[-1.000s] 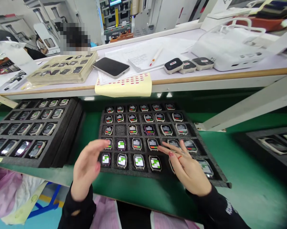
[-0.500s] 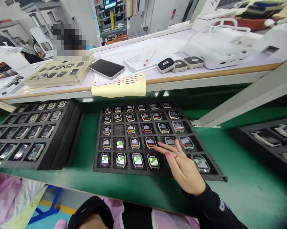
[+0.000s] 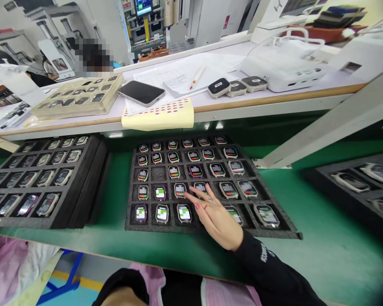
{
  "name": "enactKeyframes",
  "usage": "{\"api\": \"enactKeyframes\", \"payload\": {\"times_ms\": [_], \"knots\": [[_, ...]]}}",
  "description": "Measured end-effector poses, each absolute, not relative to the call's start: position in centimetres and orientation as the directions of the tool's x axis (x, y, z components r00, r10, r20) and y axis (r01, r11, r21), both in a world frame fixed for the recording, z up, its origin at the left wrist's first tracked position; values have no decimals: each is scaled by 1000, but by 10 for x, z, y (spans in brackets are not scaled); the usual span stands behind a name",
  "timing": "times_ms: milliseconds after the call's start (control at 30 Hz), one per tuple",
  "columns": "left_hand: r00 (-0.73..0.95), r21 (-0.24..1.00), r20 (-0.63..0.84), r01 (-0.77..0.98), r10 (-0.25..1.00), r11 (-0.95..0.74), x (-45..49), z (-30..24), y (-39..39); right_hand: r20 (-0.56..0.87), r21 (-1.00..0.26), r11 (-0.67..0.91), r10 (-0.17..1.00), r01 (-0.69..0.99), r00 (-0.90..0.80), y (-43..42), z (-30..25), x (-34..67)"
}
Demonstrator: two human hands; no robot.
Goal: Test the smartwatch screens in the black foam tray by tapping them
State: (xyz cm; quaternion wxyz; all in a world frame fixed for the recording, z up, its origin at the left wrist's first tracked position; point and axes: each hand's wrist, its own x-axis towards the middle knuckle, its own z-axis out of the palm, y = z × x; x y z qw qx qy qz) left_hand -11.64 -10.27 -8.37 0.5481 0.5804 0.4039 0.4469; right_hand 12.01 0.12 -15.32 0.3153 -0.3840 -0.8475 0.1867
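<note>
A black foam tray (image 3: 274, 231) lies on the green belt in front of me, its pockets filled with several smartwatch bodies with lit screens. My right hand (image 3: 215, 214) lies flat over the tray's front rows with fingers stretched out. Its fingertips reach a watch (image 3: 180, 189) in the second row from the front. It holds nothing. My left hand is out of sight; only a dark sleeve (image 3: 124, 287) shows at the bottom edge.
A second black tray of watches (image 3: 35, 178) sits to the left, a third (image 3: 353, 182) at the right. The white shelf behind carries a phone (image 3: 141, 92), a beige tray (image 3: 77, 97), a sticker sheet (image 3: 158, 112), papers and a pen. A person works far left.
My left hand has dropped away from the tray and out of view. My right hand has slid left across the front rows, from the right columns towards the middle.
</note>
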Motion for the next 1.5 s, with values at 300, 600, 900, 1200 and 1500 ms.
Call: {"api": "enactKeyframes", "payload": {"times_ms": [300, 600, 900, 1200, 1500], "knots": [[-289, 683, 241, 728, 927, 49, -110, -111, -69, 362, -547, 636, 766, 544, -531, 6, -157, 121], [-211, 445, 245, 892, 946, 83, -120, -154, -61, 474, -585, 607, 794, 539, -380, 4, -152, 141], [-214, 408, 259, 908, 942, 95, -119, -155, -60, 425, -580, 523, 848, 624, -317, 0, -160, 173], [-293, 461, 258, 875, 921, 149, -120, -158, -59, 357, -533, 555, 832, 639, -425, -2, -165, 159], [-363, 793, -67, 546, 929, 271, -174, -171, -25, 480, -570, 471, 856, 673, -193, -14, -162, 197]]}}
